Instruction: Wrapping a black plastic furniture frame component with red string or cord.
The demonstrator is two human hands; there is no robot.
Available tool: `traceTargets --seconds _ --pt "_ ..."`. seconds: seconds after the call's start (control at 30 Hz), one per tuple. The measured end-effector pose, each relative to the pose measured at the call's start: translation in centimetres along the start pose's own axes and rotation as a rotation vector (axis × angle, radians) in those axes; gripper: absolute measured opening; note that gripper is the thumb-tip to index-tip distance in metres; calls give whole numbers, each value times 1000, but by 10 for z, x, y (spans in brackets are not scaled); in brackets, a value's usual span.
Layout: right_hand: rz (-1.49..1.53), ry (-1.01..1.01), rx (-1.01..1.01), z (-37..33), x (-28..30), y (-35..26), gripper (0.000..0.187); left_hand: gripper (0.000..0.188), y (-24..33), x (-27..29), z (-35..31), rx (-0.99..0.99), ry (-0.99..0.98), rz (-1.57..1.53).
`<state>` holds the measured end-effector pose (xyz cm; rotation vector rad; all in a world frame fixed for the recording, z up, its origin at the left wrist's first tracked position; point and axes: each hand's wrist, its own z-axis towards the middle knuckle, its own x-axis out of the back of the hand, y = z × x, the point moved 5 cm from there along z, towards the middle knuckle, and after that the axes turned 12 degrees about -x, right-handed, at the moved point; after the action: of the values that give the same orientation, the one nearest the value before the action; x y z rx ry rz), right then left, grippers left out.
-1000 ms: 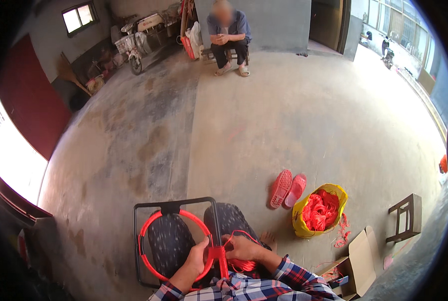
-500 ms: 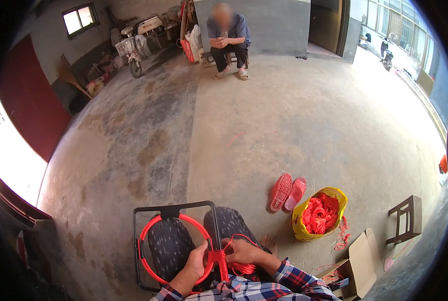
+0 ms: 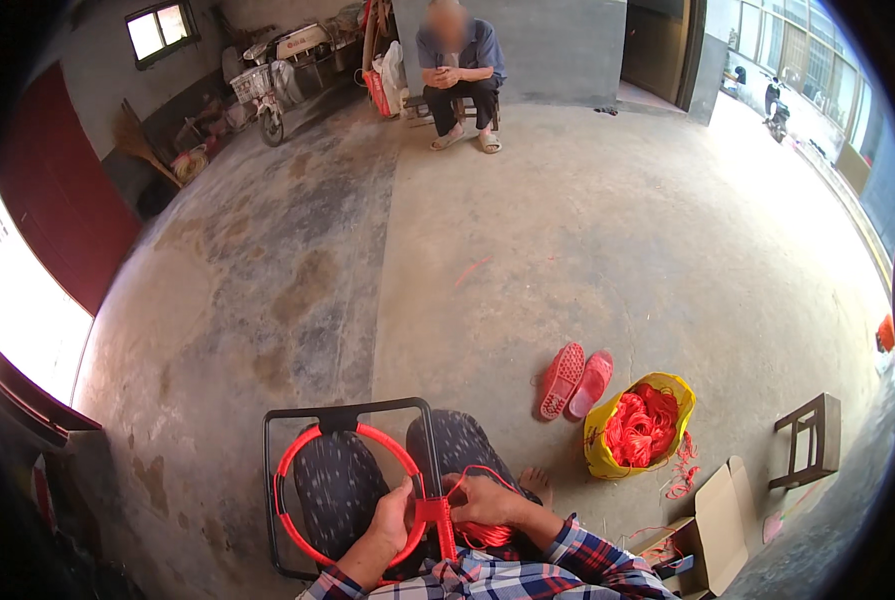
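Observation:
A black rounded-square metal frame point(image 3: 355, 408) stands across my lap, with a ring wrapped in red cord point(image 3: 391, 441) inside it. My left hand point(image 3: 391, 515) is closed round the ring's right side, beside the frame's upright. Red cord is wound tightly over the lower part of that upright point(image 3: 444, 528). On its other side my right hand point(image 3: 481, 498) has its fingers bent together on a strand of red cord, which loops up above the knuckles. A loose hank of red cord point(image 3: 485, 536) lies under the right hand. The right fingertips are partly hidden behind the upright.
Right of my knees stand red slippers point(image 3: 594, 383) and a yellow bag point(image 3: 599, 458) full of red cord. An open cardboard box point(image 3: 719, 525) and a small wooden stool point(image 3: 815, 440) are further right. Across the room a person point(image 3: 461, 65) sits with hands together.
The view has tilted very slightly, so the far room sits a little higher. My hands, the frame and the cord look almost the same.

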<state>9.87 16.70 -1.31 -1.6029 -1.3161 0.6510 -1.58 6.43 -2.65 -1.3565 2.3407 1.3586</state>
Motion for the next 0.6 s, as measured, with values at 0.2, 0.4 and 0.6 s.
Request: traceTargets --seconds 0.2,0.4,0.6 --pt "11 5 -15 -1 0 -2 66 38 4 -7 -3 21 -16 -7" --pt "29 -3 -23 -1 -1 0 67 41 0 0 2 -14 -23 -52" --pt "68 -30 -9 2 -3 6 66 46 -10 15 11 27 -68 -28"
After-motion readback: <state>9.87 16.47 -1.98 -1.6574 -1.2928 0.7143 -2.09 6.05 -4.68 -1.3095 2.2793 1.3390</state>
